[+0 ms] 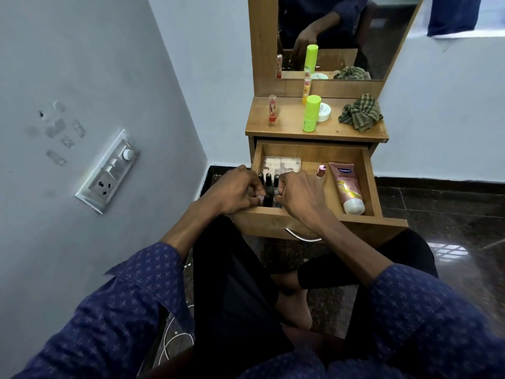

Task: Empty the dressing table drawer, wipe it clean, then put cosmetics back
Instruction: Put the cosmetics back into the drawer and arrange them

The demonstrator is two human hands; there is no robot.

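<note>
While both hands' fingers (259,187) curl around dark bottles (269,184) | pink tube (347,187) lies cap-toward-viewer, lengthwise in drawer (371,181)

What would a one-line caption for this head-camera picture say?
Both hands, left and right, reach among dark bottles in the open drawer, beside a pink tube; a cloth lies on top.

Both forearms extended forward, left hand (232,190) and right hand (299,192) close together, fingers (255,188) curled inward
</note>
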